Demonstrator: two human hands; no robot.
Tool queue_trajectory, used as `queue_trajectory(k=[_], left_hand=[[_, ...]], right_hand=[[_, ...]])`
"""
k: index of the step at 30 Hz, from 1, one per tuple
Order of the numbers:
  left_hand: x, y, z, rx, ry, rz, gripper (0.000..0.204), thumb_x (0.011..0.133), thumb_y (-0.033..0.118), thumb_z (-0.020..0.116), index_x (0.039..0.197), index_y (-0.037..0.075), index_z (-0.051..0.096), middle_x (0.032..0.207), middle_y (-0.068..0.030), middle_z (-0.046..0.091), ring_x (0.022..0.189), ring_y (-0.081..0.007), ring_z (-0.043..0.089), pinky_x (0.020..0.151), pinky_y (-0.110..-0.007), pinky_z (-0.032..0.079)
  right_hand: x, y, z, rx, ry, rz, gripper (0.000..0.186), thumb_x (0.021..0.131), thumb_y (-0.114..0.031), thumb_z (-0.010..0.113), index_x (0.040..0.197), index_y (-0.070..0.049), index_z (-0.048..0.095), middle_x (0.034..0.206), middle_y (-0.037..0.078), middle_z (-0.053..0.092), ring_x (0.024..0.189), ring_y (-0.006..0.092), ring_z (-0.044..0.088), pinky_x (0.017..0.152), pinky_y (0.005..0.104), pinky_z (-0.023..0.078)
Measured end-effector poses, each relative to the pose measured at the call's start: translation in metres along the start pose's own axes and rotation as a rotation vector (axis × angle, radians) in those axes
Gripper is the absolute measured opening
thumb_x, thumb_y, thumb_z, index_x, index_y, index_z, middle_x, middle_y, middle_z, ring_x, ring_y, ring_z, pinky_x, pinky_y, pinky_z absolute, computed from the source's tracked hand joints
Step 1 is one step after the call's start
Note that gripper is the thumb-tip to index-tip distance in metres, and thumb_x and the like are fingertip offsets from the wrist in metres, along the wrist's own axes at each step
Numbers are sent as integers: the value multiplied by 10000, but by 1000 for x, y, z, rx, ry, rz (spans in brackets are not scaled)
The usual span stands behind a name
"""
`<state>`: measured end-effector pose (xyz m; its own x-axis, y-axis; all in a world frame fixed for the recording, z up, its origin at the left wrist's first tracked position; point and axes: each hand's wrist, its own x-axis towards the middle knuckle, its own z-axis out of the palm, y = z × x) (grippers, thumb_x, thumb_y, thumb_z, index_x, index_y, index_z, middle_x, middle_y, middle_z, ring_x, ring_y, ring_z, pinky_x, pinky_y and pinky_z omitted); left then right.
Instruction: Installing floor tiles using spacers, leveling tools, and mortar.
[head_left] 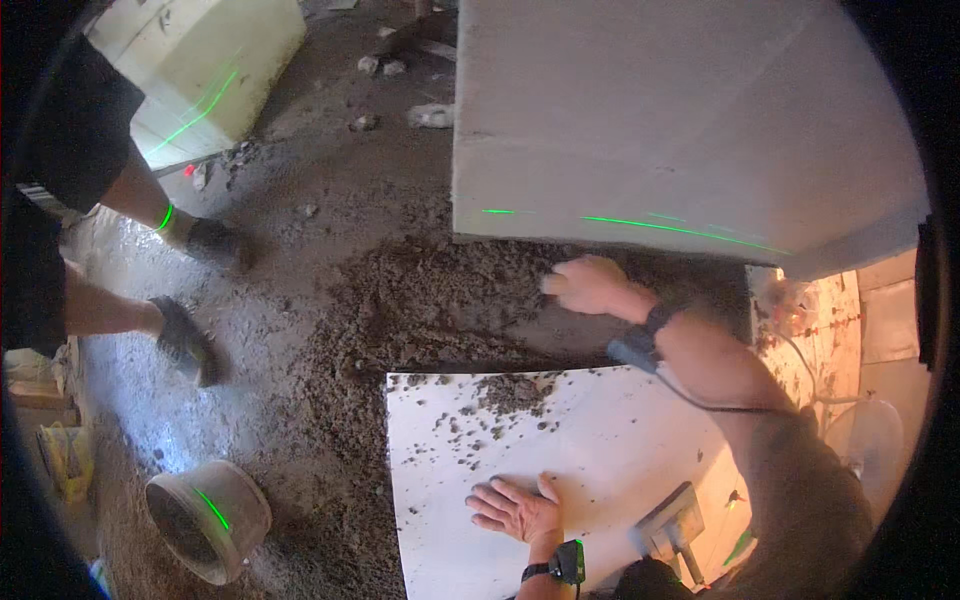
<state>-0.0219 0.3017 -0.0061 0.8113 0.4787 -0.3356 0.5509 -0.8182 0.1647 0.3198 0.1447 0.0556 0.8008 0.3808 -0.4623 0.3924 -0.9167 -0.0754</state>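
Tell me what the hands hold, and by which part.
Left hand: nothing, lying spread on the white sheet. Right hand: blurred, so any hold cannot be told.

I see a white sheet [620, 440] lying flat between five and six o'clock in my view, speckled with dark crumbs [512, 393] heaped thickest toward its eleven o'clock. Around it I see dark, crumbly material [400, 300], lumpy from the sheet's nine to eleven o'clock, smoother near twelve.
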Motion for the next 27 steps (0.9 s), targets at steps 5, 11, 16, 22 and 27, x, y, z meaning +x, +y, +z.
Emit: queue_trajectory(k=[5,11,16,22,27], left_hand=[[2,-7,4,-13,31,31,902,777,576,567,1332,-98,339,1473,-336,207,1405,-502,36,1095,-646,-3],[-8,-9,17,155,-116,5,1032,778,612,578,1424,-83,171,1510,-319,121,1423,-454,42,1128,-596,62],[-6,-19,34,144,-115,106,877,871,585,425,1465,-8,173,1537,-176,201,1413,-407,151,1119,-607,74],[-7,-9,21,55,167,104,865,888,553,451,1461,-4,120,1523,-297,107,1410,-491,64,1090,-653,65],[-2,-3,4,76,189,122,888,860,541,505,1446,-27,153,1524,-296,106,1415,-480,45,1099,-640,51]], right_hand=[[43,-95,-31,332,110,-89,182,783,-213,545,936,-205,644,725,128,614,699,328,644,595,454,517],[21,-258,-52,299,228,-540,105,748,-118,603,840,-90,642,751,141,644,680,266,660,532,399,524],[0,-267,-50,475,359,-491,96,812,-159,546,828,-80,597,659,97,587,616,292,641,512,455,475],[-152,-10,-78,334,-78,70,364,838,-413,616,1137,-208,646,855,140,660,746,318,648,669,440,499],[-208,118,-101,-242,-557,645,277,828,-356,551,976,-168,691,822,143,640,793,338,645,669,465,512]])
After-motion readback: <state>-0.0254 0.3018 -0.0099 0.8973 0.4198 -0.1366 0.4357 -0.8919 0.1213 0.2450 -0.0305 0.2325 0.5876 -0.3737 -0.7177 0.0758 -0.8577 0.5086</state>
